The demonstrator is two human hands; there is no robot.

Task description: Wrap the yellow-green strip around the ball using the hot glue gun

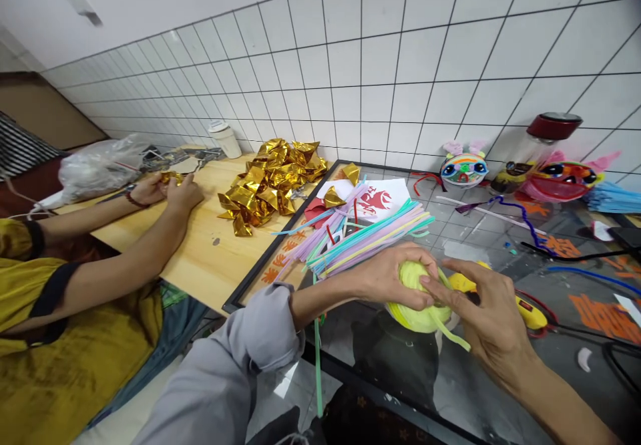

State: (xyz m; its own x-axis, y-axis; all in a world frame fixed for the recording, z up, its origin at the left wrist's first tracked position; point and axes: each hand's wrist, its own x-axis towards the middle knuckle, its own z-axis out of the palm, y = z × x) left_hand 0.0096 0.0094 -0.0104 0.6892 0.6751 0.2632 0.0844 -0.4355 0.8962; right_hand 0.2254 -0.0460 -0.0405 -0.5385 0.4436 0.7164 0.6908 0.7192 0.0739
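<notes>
A yellow-green ball (412, 276), wound from soft fuzzy strips like chenille stems, is held low over the dark glossy tabletop. My left hand (388, 274) wraps round its far left side, fingers curled over the top. From the right, my right hand (483, 305) presses a fingertip on the ball, with another finger stretched out above it. A loose strip end (453, 337) sticks out below, towards the right. Behind and beside my right hand lies a yellow tool (531, 315) with a dark cable, possibly a glue gun; the hand partly hides it.
A bundle of pastel stems (370, 238) lies left of my hands, near a gold foil heap (270, 184). Two decorated masks (463, 168) and a red-lidded jar (553, 126) stand by the tiled wall. A co-worker's hands (173, 191) hold gold foil at left.
</notes>
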